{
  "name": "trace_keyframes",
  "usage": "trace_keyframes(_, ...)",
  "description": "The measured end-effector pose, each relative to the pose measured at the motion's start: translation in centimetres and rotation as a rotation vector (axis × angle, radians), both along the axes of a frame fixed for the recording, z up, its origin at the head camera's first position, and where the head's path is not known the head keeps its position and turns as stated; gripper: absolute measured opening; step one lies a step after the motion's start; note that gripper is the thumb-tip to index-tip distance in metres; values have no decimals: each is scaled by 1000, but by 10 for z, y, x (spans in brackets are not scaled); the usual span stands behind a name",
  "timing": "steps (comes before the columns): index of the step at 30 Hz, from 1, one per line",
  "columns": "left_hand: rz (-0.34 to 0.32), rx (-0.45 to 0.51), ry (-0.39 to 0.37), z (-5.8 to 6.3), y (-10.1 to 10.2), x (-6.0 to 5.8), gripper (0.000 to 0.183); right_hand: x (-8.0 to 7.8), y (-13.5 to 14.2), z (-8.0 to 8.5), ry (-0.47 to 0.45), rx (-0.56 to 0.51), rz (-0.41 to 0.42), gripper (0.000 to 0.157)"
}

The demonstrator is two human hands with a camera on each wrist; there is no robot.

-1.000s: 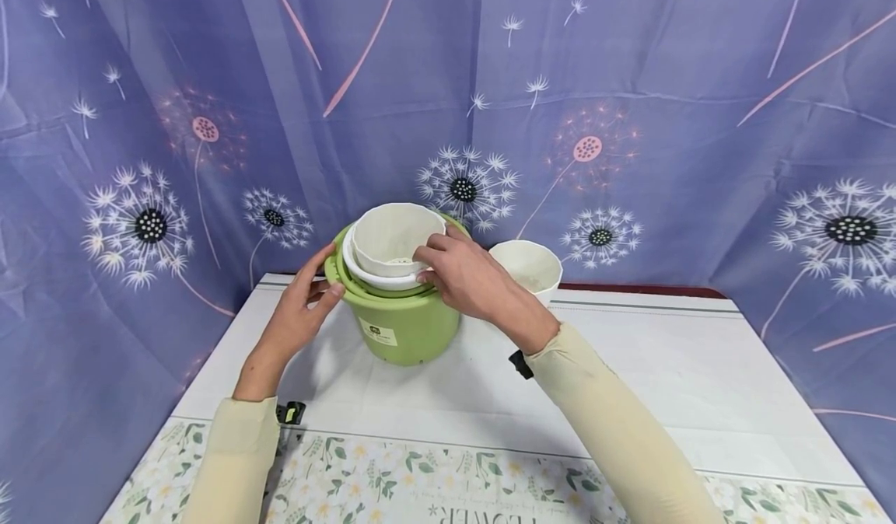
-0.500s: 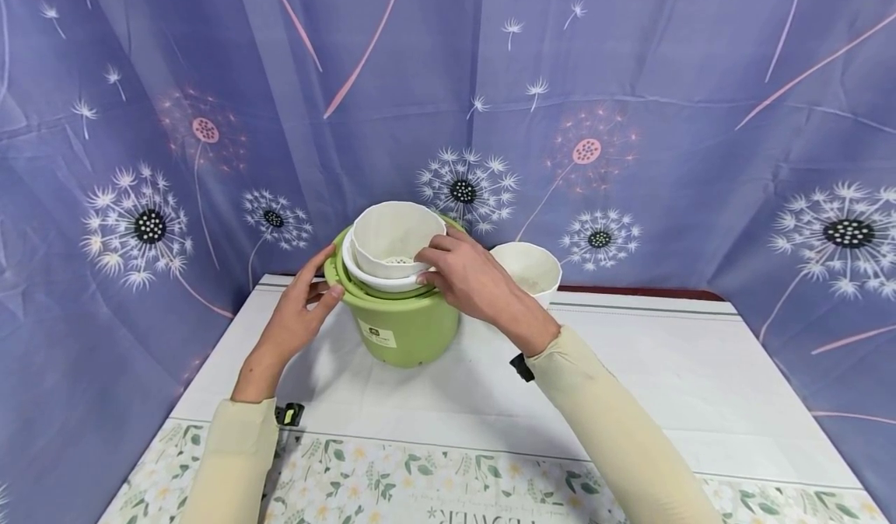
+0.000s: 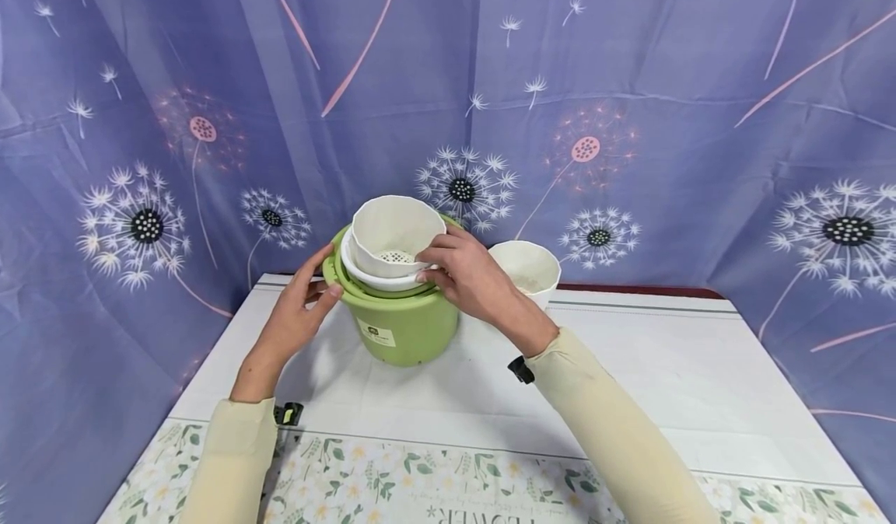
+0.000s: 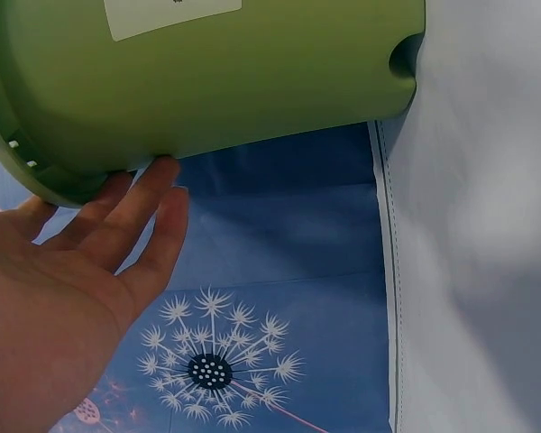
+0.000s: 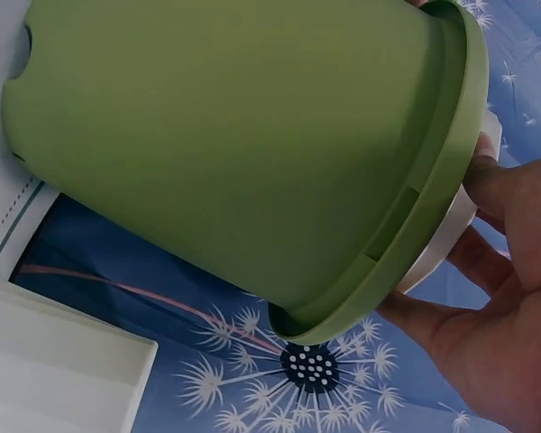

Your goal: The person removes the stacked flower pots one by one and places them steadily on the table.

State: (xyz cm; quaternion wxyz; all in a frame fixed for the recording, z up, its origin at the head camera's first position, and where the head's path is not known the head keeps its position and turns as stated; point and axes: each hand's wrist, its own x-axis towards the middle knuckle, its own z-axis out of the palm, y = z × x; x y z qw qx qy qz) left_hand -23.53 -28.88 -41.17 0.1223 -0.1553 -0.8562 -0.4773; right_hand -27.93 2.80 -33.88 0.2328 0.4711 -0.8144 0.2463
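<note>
My left hand rests at the rim of a large green flower pot, thumb on the near side and fingers spread along the left. In the left wrist view, its extended fingers touch the pot's wall just below the rim. My right hand pinches the near right edge of a white faceted flower pot, whose bottom has drainage holes. That pot leans inside a white round-rimmed pot, nested in the green one. The right wrist view shows the right fingers beside the green rim.
Another white faceted pot stands to the right of the green pot, partly behind my right hand. The table has a white cloth with a floral front band. Blue dandelion-print curtains enclose the back and sides.
The white faceted pot has tipped slightly and its far rim has risen, so more of its holed bottom shows. Both hands keep nearly the same places.
</note>
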Motion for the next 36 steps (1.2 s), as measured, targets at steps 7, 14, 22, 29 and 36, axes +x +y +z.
trace_keyframes(7, 1, 6, 5, 0, -1, 1, 69, -2, -2, -1, -16, -29, 5, 13)
trace_keyframes(14, -14, 15, 11, -3, -1, -1, 69, -4, -5, -4, 27, -106, 0, 8)
trace_keyframes(22, -9, 10, 18, -1, 0, -2, 69, -5, -6, -7, 69, -152, 10, 7)
trace_keyframes(29, -8, 9, 29, -3, -1, -1, 68, -5, -8, -7, 67, -165, 17, 8)
trace_keyframes(36, -8, 11, 20, -3, -2, -1, 68, -4, -8, -5, 56, -176, 15, 11)
